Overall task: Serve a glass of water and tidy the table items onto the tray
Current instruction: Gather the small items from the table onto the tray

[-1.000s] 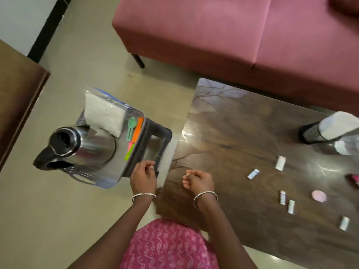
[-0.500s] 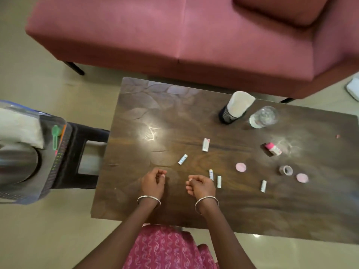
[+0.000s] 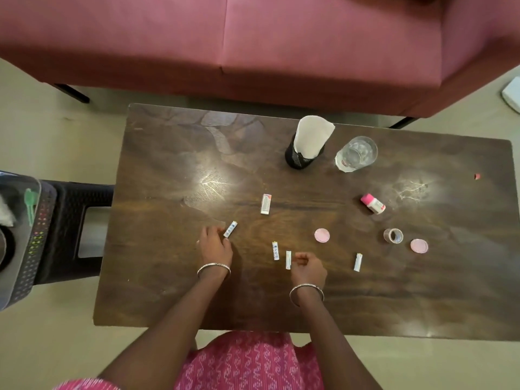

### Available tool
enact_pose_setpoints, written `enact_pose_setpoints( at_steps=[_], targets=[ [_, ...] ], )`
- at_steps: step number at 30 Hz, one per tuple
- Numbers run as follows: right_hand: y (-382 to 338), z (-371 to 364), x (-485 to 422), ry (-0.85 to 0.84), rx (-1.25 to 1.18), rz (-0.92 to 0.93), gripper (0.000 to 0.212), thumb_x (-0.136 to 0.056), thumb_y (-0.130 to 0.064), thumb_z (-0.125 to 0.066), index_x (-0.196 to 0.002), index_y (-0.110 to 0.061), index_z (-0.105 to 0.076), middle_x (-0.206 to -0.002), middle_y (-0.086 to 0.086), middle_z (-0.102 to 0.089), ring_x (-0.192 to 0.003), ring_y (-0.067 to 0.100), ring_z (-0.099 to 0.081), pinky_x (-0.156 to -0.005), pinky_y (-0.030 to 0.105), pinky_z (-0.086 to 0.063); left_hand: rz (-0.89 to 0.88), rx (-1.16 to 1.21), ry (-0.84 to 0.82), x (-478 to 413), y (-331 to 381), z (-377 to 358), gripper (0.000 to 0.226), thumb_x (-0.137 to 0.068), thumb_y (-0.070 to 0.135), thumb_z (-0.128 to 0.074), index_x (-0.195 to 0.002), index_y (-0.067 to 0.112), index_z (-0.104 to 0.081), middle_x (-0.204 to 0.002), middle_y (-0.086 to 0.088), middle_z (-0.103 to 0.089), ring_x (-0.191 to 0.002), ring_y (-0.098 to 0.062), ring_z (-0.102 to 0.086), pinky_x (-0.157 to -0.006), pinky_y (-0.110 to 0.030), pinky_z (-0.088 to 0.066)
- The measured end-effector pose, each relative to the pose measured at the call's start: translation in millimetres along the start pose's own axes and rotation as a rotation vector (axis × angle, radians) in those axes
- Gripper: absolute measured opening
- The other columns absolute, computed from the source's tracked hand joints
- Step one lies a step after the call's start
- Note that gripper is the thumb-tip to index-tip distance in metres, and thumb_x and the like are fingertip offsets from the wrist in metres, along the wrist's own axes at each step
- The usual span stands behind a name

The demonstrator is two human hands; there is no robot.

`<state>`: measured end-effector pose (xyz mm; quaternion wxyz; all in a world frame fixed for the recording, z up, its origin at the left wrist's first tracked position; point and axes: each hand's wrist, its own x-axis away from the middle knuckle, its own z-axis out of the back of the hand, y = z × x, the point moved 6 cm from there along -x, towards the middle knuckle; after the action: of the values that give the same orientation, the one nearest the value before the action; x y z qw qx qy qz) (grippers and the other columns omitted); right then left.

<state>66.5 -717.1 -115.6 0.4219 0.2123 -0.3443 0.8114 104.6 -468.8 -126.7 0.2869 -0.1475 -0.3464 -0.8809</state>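
Observation:
My left hand [image 3: 215, 246] rests low over the dark wooden table [image 3: 168, 291], its fingertips at the lower end of a small white packet [image 3: 230, 229]. My right hand [image 3: 308, 267] is curled, knuckles beside another white packet [image 3: 288, 259], and holds nothing that I can see. More packets lie at the table's middle [image 3: 266, 204], between my hands [image 3: 275, 250] and to the right [image 3: 357, 262]. A glass of water [image 3: 356, 153] stands at the back. The tray [image 3: 25, 249] shows at the left edge on a black stool [image 3: 76, 220].
A black mesh holder with white paper [image 3: 305, 147] stands left of the glass. Two pink lids [image 3: 322, 235] [image 3: 419, 246], a tape roll [image 3: 393, 235] and a small pink-capped bottle [image 3: 372, 204] lie on the right half. A maroon sofa [image 3: 253, 38] runs behind the table.
The view swung right from the tray and kettle to the table. Both hands moved forward over the table; the left reached the packet, the right came beside another.

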Motion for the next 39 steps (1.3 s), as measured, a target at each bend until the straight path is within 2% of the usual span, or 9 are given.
enact_pose_setpoints(
  at_steps=[7, 10, 14, 19, 24, 30, 34, 37, 39],
  targets=[
    [-31, -17, -23, 0.003, -0.045, 0.146, 0.023, -0.082, -0.005, -0.058, -0.099, -0.015, -0.07, -0.095, 0.005, -0.072, -0.088, 0.022, -0.068, -0.081, 0.031, -0.051, -0.26, -0.126, -0.019, -22, 43, -22, 0.017, -0.084, 0.01, -0.062, -0.101, 0.01, -0.062, -0.104, -0.008, -0.062, -0.097, -0.03, -0.058, -0.086, -0.04, -0.041],
    [-43, -10, -35, 0.093, -0.058, 0.174, 0.026, -0.082, -0.003, -0.058, -0.102, -0.014, -0.07, -0.099, 0.004, -0.069, -0.09, 0.021, -0.066, -0.08, 0.029, -0.049, -0.41, -0.309, -0.097, -29, 74, -42, 0.038, -0.084, 0.022, -0.065, -0.12, 0.018, -0.054, -0.116, -0.005, -0.057, -0.102, -0.028, -0.058, -0.086, -0.041, -0.047],
    [-42, 13, -50, 0.221, -0.045, 0.196, 0.029, -0.081, 0.0, -0.06, -0.105, -0.013, -0.069, -0.107, 0.006, -0.064, -0.097, 0.024, -0.062, -0.086, 0.031, -0.047, -0.52, -0.58, -0.185, -42, 101, -72, 0.078, -0.081, 0.026, -0.071, -0.145, 0.025, -0.027, -0.142, -0.002, -0.04, -0.119, -0.027, -0.051, -0.092, -0.042, -0.047],
    [-26, 36, -70, 0.251, 0.047, 0.194, 0.036, -0.079, -0.002, -0.065, -0.114, -0.011, -0.067, -0.113, 0.015, -0.061, -0.103, 0.035, -0.056, -0.091, 0.035, -0.042, -0.612, -0.813, -0.152, -59, 104, -90, 0.077, -0.08, 0.013, -0.072, -0.144, 0.025, -0.03, -0.145, 0.002, -0.042, -0.131, -0.022, -0.042, -0.095, -0.036, -0.042],
    [-25, 31, -86, 0.114, 0.147, 0.24, 0.047, -0.078, -0.012, -0.076, -0.122, -0.014, -0.062, -0.119, 0.011, -0.055, -0.108, 0.03, -0.052, -0.095, 0.034, -0.043, -0.611, -0.684, -0.147, -60, 96, -83, 0.054, -0.081, 0.033, -0.067, -0.13, 0.025, -0.046, -0.129, 0.003, -0.054, -0.118, -0.021, -0.051, -0.095, -0.037, -0.039],
    [-23, 22, -94, 0.055, 0.279, 0.312, 0.036, -0.08, -0.007, -0.071, -0.115, -0.012, -0.064, -0.116, 0.012, -0.055, -0.106, 0.03, -0.051, -0.092, 0.034, -0.043, -0.416, -0.24, -0.16, -36, 75, -63, 0.057, -0.071, 0.038, -0.075, -0.12, 0.026, -0.05, -0.116, 0.007, -0.058, -0.108, -0.015, -0.055, -0.095, -0.039, -0.044],
    [-25, 21, -90, -0.009, 0.116, 0.255, 0.032, -0.071, -0.007, -0.073, -0.101, -0.013, -0.064, -0.105, 0.008, -0.058, -0.096, 0.025, -0.057, -0.078, 0.027, -0.042, -0.329, 0.015, -0.149, -11, 62, -46, 0.055, -0.064, 0.032, -0.081, -0.111, 0.029, -0.052, -0.104, 0.012, -0.059, -0.094, -0.006, -0.057, -0.086, -0.031, -0.049],
    [-30, 19, -74, -0.049, -0.068, 0.192, 0.032, -0.067, -0.009, -0.076, -0.094, -0.016, -0.06, -0.098, 0.007, -0.063, -0.086, 0.021, -0.061, -0.074, 0.028, -0.047, -0.251, 0.119, -0.146, 6, 50, -33, 0.057, -0.063, 0.032, -0.082, -0.111, 0.031, -0.052, -0.103, 0.018, -0.061, -0.095, -0.003, -0.06, -0.085, -0.031, -0.053],
    [-34, 11, -59, -0.116, -0.19, 0.184, 0.033, -0.067, -0.008, -0.078, -0.091, -0.021, -0.059, -0.091, 0.005, -0.066, -0.073, 0.011, -0.062, -0.067, 0.019, -0.05, -0.22, 0.176, -0.136, 14, 42, -23, 0.058, -0.063, 0.031, -0.082, -0.111, 0.03, -0.051, -0.104, 0.019, -0.062, -0.097, -0.002, -0.062, -0.083, -0.029, -0.054]
  ],
)
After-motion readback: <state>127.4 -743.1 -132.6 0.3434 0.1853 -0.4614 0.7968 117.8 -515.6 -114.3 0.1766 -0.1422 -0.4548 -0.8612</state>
